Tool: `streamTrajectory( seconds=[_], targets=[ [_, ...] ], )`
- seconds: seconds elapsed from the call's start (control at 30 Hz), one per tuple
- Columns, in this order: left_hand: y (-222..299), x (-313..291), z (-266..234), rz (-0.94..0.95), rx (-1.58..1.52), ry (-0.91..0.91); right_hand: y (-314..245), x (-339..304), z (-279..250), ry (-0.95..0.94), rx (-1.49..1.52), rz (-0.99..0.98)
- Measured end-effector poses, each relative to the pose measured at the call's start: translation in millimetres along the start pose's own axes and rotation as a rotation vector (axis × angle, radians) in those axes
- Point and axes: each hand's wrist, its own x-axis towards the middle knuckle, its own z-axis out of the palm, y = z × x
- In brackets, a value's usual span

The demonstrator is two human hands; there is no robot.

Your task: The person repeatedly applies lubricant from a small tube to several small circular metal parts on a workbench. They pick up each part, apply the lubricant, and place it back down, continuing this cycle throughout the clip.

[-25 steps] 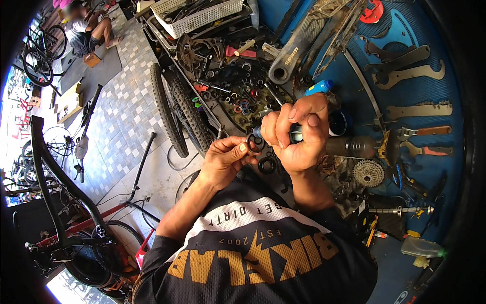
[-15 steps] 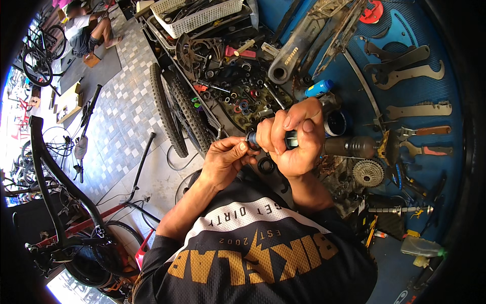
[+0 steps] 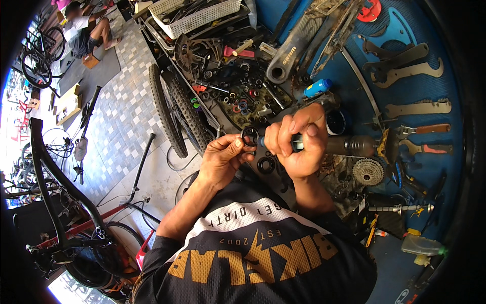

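Observation:
My left hand [image 3: 221, 161] pinches a dark ring-shaped part [image 3: 250, 133] between thumb and fingers, its round opening partly in view. Close on its right, my right hand [image 3: 298, 144] is closed in a fist around a tool handle [image 3: 297, 144] with a pale blue-grey part. The tool's blue-grey tip [image 3: 261, 141] points left toward the ring, with a small gap seeming to lie between them. Most of the tool is hidden by my fingers, so its kind does not show. Below my hands lie black rings [image 3: 266, 165].
Small bike parts crowd a tray [image 3: 238, 119] beyond my hands, with a crank arm [image 3: 279, 68] and blue bottle [image 3: 318, 88] nearby. A cassette [image 3: 368, 172] lies right. Several spanners [image 3: 417, 109] rest on blue matting. Tyres [image 3: 172, 111] and a black frame [image 3: 55, 177] stand left. A person [image 3: 83, 33] sits farther off.
The tool in my right hand has drawn back to the right, away from the ring. More of the ring shows in my left hand, which has barely moved.

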Motion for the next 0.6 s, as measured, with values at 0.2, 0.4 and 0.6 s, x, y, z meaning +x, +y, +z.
streamTrajectory(
  seconds=[0.2, 0.4, 0.6],
  targets=[
    [10.2, 2.9, -6.6, 0.028, 0.044, -0.002, -1.6, 10.4, -37.0, 0.072, -0.232, -0.064],
    [28.4, 5.8, -27.3, 0.160, 0.164, 0.049, 8.2, -5.8, -88.7, 0.100, -0.819, 0.244],
    [27.5, 6.8, -48.2, 0.160, 0.217, 0.096, 50.7, -41.7, -124.1, -0.041, -1.371, 0.404]
  ],
)
